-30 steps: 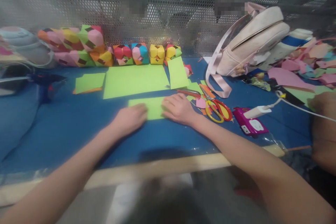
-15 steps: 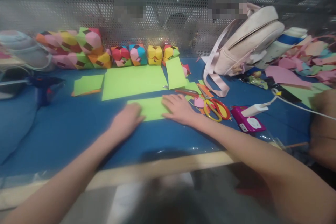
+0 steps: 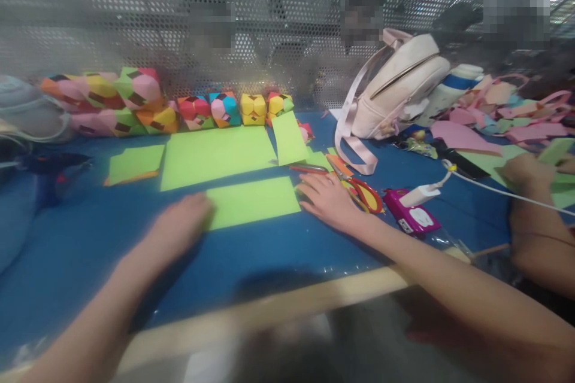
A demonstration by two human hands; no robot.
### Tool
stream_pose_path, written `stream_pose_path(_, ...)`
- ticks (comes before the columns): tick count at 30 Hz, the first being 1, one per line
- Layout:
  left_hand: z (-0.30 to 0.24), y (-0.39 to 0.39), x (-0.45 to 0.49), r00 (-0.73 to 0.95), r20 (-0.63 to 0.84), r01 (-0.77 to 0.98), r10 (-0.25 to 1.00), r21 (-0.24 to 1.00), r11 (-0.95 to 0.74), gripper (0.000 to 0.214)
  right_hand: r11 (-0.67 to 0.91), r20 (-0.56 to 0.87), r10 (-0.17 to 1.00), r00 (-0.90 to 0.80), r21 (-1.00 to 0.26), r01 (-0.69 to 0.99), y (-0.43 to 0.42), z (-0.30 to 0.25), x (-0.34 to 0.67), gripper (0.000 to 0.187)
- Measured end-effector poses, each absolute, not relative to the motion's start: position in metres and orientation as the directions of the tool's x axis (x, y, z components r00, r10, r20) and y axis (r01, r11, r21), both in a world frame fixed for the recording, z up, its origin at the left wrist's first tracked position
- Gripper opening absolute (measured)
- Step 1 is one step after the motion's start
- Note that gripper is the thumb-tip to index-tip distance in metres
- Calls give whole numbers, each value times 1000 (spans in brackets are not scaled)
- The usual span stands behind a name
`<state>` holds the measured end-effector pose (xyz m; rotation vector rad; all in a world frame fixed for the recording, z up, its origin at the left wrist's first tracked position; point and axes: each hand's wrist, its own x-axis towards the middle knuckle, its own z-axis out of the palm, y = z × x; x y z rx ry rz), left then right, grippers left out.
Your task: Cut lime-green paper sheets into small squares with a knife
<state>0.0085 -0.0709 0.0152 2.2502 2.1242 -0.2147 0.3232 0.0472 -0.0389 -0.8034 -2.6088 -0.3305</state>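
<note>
A light green paper strip [image 3: 254, 202] lies flat on the blue table in front of me. At its left end is my left hand [image 3: 186, 220], smeared by motion, so its fingers do not show clearly. My right hand [image 3: 327, 198] rests palm down at the strip's right end, fingers spread, with the fingertips at the paper's edge. Beyond the strip lies a larger green paper sheet [image 3: 218, 155]. A narrower green piece [image 3: 288, 137] overlaps its right side. Scissors with red and yellow handles [image 3: 366, 194] lie just right of my right hand, partly covered by it.
Colourful folded paper blocks [image 3: 139, 93] line the back. A glue gun [image 3: 49, 176] stands at left, near small green sheets [image 3: 137, 163]. To the right are a pale backpack [image 3: 395, 93], a purple packet [image 3: 413, 212], a white cable and another person's hand [image 3: 527, 170].
My hands have moved apart toward the two ends of the green strip, uncovering more of it. The view has shifted slightly. Another person's hand now shows at right with green paper.
</note>
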Motion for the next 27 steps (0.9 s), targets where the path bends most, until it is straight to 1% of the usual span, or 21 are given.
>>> stream_pose_path(2,23,-69,5,-31,-145,992,989,-125,13,31,811,457,481,-748,92,578,54,-32,326,26)
stream_pose_path(3,27,-67,4,-80,-145,989,986,-135,60,30,803,468,499,-730,68,592,58,-28,328,26)
stream_pose_path(5,32,-65,4,-154,-108,984,982,-106,143,28,768,471,561,-681,11,641,70,-22,330,25)
stream_pose_path(8,29,-60,10,-193,10,981,981,-3,193,25,703,428,653,-625,-35,710,87,-19,331,20)
stream_pose_path(11,16,-55,20,-124,98,985,987,128,111,30,671,380,704,-599,-79,738,97,-22,326,18)
stream_pose_path(14,2,-50,31,32,111,978,993,203,-54,36,686,370,699,-612,-105,720,102,-30,319,20)
stream_pose_path(17,-8,-45,40,127,92,970,988,196,-143,45,694,367,694,-620,-109,712,102,-35,317,22)
stream_pose_path(21,-11,-40,44,148,51,966,988,206,-155,55,705,370,687,-625,-130,698,96,-30,325,25)
stream_pose_path(24,-8,-36,44,135,-1,967,991,217,-131,64,699,346,708,-616,-215,682,88,-20,333,26)
stream_pose_path(27,-6,-30,44,174,-29,968,984,191,-166,75,675,296,738,-607,-298,675,80,-11,339,27)
